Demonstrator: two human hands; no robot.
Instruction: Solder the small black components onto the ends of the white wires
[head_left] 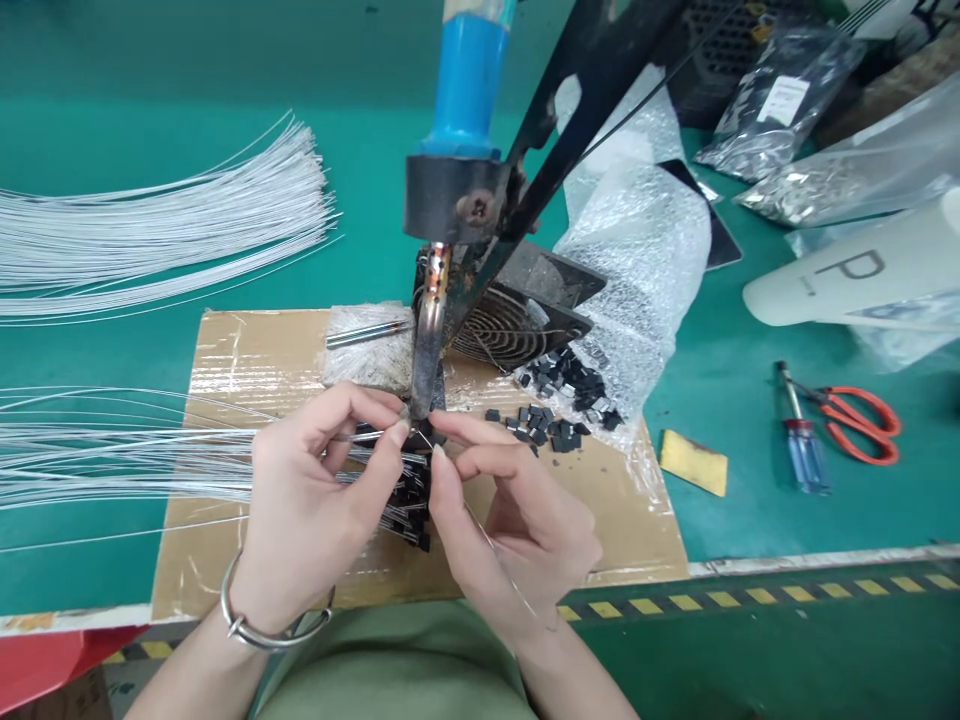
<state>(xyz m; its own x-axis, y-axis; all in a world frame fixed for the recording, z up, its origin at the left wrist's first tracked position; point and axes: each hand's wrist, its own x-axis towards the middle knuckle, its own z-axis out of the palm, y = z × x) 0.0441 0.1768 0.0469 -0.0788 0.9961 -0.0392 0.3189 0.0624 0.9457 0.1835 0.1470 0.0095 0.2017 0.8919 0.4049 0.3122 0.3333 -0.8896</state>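
Note:
A blue-handled soldering iron (466,85) is clamped on a black stand, its dark tip (424,385) pointing down between my hands. Just left of the tip, my left hand (322,500) pinches the end of a thin white wire between thumb and index finger. From the right, my right hand (517,510) pinches a thin solder wire (499,560), its end close to the tip and its tail trailing over the palm. The exact contact point is hidden by fingertips. Below them, several white wires (210,460) end in small black pieces (409,495).
Cardboard (615,520) covers the work spot. Behind the iron stands a fan (502,325); loose black pieces (540,425) lie beside bubble wrap (637,240). A wire bundle (165,230) lies left. To the right are a yellow sponge (694,462), screwdriver (804,450) and red-handled pliers (859,425).

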